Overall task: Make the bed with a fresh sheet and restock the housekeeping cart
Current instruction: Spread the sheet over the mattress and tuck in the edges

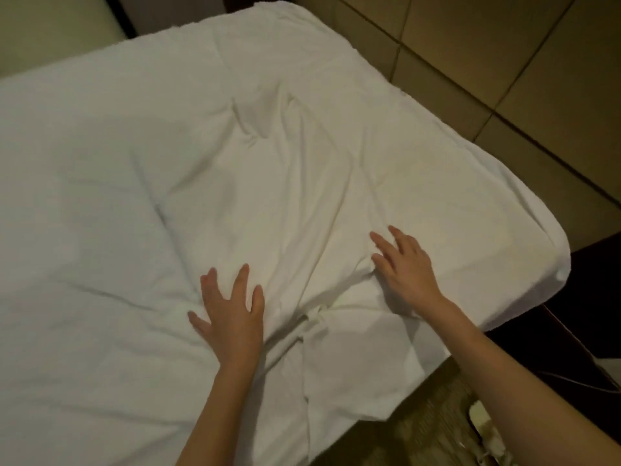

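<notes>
1. The white sheet (268, 183) covers the bed (524, 230) across most of the frame, from the upper left down to the lower centre. It lies loose rather than taut, which is likely why both hands are on it.

2. The left hand (232, 317), at lower centre, lies flat with fingers spread wide. It holds nothing; the palm presses the cloth down, probably to pin it while wrinkles are pushed away.

3. The right hand (403, 267), at centre right, is likewise open, with fingers straight and apart. It rests on the sheet just beside a bunched ridge of cloth, placed, I judge, to sweep that ridge toward the rounded corner at the right.

4. A deep fold (262, 129) runs from upper centre down between the hands, so smoothing is far from finished.

5. At the lower centre a flap of sheet (353, 371) hangs over the bed's edge, untucked.

6. The tiled floor (504, 62) fills the upper right. A pale object (484, 422) sits at lower right; it is too blurred to name.

7. No housekeeping cart is in view, so restocking appears not yet begun.
</notes>
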`<state>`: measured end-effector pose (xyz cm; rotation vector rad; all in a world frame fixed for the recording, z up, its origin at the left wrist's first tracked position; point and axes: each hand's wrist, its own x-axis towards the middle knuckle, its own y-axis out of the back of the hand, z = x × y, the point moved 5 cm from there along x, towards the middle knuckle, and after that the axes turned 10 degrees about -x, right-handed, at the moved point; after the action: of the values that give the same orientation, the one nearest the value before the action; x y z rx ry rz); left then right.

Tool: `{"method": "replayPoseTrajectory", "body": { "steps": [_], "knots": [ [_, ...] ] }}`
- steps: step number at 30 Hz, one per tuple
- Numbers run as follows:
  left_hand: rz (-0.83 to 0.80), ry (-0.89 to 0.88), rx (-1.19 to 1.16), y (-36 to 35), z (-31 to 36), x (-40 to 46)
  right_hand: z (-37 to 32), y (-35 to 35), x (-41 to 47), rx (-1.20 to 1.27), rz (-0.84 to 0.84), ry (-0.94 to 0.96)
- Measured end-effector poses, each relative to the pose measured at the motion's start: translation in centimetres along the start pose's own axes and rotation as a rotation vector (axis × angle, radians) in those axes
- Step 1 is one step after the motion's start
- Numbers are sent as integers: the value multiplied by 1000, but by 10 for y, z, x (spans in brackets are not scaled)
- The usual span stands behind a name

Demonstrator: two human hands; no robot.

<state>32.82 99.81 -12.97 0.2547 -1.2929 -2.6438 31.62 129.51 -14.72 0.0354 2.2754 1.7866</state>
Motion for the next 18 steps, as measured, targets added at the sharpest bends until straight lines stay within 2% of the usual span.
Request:
{"method": "replayPoseTrajectory", "body": {
  "steps": [3,5,9,14,18],
  "knots": [
    [90,207,-385,12,-12,-30,7,2,-6,128,6,18],
    [40,235,-513,11,-10,-38,10,6,-1,235,-6,-36],
    [-17,181,-623,16,-6,-51,6,14,8,467,-15,-138],
    [142,220,-686,37,-3,-51,0,33,15,593,-27,-113],
    [193,116,-800,54,24,-33,-2,57,32,650,35,-70]
  ]
}}
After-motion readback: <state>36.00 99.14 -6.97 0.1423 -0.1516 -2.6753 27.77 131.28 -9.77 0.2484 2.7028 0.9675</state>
